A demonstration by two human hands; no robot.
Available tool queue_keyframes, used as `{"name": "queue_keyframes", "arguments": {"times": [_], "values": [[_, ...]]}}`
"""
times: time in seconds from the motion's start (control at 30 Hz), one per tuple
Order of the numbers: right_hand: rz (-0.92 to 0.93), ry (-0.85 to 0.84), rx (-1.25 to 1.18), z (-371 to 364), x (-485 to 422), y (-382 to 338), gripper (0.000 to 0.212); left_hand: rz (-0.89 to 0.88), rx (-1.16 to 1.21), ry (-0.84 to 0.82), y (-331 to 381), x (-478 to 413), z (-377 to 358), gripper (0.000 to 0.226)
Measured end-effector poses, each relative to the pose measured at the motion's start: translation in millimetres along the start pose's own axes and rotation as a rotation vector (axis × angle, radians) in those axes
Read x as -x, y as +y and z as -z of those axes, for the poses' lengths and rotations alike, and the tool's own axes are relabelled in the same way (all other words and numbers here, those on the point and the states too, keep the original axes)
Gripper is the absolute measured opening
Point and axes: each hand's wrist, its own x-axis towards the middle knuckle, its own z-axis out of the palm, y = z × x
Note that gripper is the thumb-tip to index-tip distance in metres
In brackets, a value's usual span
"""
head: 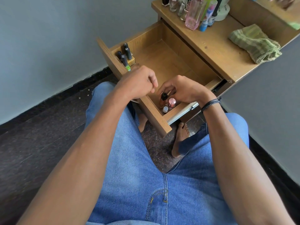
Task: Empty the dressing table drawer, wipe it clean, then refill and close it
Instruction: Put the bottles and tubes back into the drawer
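Drawer (162, 62) open; right hand (183, 91) holds dark-capped bottle (164, 96) beside its front edge.

A dark speckled stone floor (40, 143) fills the lower left of the frame, with a few pale crumbs (88, 90) lying near its upper edge. A black skirting (65, 93) runs along the foot of a pale grey wall (48, 38) at upper left. Blue jeans (138, 176) cover the lower middle. A bare foot (180, 140) rests on the floor at centre.
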Motion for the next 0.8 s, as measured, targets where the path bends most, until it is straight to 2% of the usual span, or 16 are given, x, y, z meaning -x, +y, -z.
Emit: {"name": "queue_keyframes", "arguments": {"times": [0.2, 0.37, 0.6, 0.7, 0.8], "values": [[0.028, -0.158, 0.024, 2.9, -5.1, -2.3, 0.057, -0.054, -0.235, -0.084, 1.7, -2.1, -15.9, 0.026], [0.046, -0.256, 0.033, 0.0, -7.1, -4.3, 0.04, -0.05, -0.33, -0.128, -6.0, -2.8, -20.7, 0.024], [0.031, -0.254, 0.022, -1.8, -8.0, -1.6, 0.034, -0.079, -0.337, -0.149, -6.6, -1.9, -18.8, 0.026], [0.011, -0.229, 0.064, -3.3, -8.8, -1.4, 0.027, -0.1, -0.324, -0.18, -4.9, -1.7, -18.8, 0.027], [-0.022, -0.196, 0.116, -4.4, -9.1, -1.8, 0.028, -0.118, -0.339, -0.226, -6.7, -3.4, -22.0, 0.027]]}}
